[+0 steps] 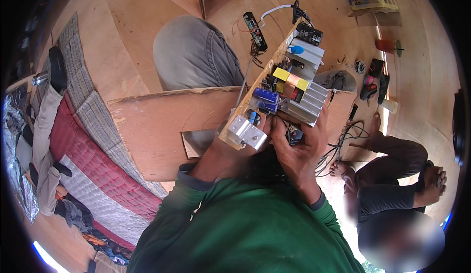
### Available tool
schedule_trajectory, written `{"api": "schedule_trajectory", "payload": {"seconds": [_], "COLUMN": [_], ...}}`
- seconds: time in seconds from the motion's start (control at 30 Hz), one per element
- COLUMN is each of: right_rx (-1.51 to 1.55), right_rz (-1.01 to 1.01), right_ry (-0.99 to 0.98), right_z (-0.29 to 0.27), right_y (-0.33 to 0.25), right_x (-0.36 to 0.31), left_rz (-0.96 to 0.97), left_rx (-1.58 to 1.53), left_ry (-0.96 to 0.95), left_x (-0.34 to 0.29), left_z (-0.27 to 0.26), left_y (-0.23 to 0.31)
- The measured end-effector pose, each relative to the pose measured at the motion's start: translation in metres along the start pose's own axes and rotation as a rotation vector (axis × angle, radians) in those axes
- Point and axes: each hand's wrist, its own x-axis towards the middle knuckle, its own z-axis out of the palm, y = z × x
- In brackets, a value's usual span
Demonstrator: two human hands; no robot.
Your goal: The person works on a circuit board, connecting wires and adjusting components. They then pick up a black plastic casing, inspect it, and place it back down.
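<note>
A circuit board (244,108) is held up at a slant over my lap. On it are finned heat sinks (311,102), a yellow-wrapped transformer (291,80), blue capacitors (265,96) and a shiny metal bracket (247,132) at the near end. My left hand (222,149) grips that end from below, its fingers mostly hidden by the board. At the right side my right hand (306,150) closes round the board's edge, thumb and fingers beside a heat sink. Between them shows a small black part (294,134), only partly visible. Beneath, a wooden panel (147,121) lies across my legs.
Beyond the board lies a black cylindrical part (255,31) with a white wire. Black cables (343,143) coil at the right, near another person's bare foot (375,126). An orange cup (387,46) stands farther off; a red-and-grey quilt (98,167) lies left.
</note>
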Motion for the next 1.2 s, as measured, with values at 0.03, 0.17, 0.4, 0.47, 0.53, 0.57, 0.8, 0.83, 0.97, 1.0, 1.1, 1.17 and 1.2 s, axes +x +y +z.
{"api": "schedule_trajectory", "payload": {"seconds": [0.03, 0.17, 0.4, 0.47, 0.53, 0.57, 0.8, 0.83, 0.97, 1.0, 1.1, 1.17, 1.2], "right_rx": [0.007, -0.014, 0.016, 0.04, 0.054, 0.056, 0.02, 0.02, -0.072, -0.09, -0.187, -0.252, -0.275], "right_rz": [0.0, 0.027, 0.078, 0.111, 0.132, 0.134, 0.098, 0.089, -0.033, -0.072, -0.192, -0.25, -0.271], "right_ry": [0.006, 0.006, 0.08, 0.091, 0.098, 0.105, 0.091, 0.063, -0.068, -0.073, -0.028, 0.002, 0.008], "right_z": [0.0, 0.002, 0.014, 0.016, 0.018, 0.019, 0.015, 0.012, -0.006, -0.007, -0.003, 0.001, 0.003], "right_y": [0.0, -0.001, -0.001, -0.001, -0.001, -0.001, -0.002, -0.002, 0.004, 0.006, 0.009, 0.01, 0.011], "right_x": [0.0, 0.001, -0.002, -0.004, -0.006, -0.007, -0.002, 0.0, 0.008, 0.009, 0.009, 0.009, 0.009], "left_rz": [0.01, 0.134, -0.021, -0.067, -0.082, -0.075, -0.093, -0.074, -0.073, -0.052, -0.061, -0.094, -0.114], "left_rx": [0.016, 0.145, -0.174, -0.266, -0.32, -0.314, -0.309, -0.274, -0.237, -0.241, -0.278, -0.321, -0.329], "left_ry": [0.008, 0.016, 0.02, -0.043, -0.062, -0.038, 0.084, 0.1, 0.103, 0.106, 0.079, 0.111, 0.087], "left_x": [-0.002, -0.011, -0.008, -0.009, -0.012, -0.012, 0.002, 0.006, 0.019, 0.022, 0.03, 0.033, 0.033], "left_z": [0.002, 0.006, 0.003, 0.0, 0.001, 0.004, 0.012, 0.009, -0.01, -0.014, -0.023, -0.025, -0.027], "left_y": [-0.002, -0.008, -0.003, -0.003, -0.003, -0.003, 0.002, 0.002, 0.004, 0.004, 0.005, 0.006, 0.007]}}
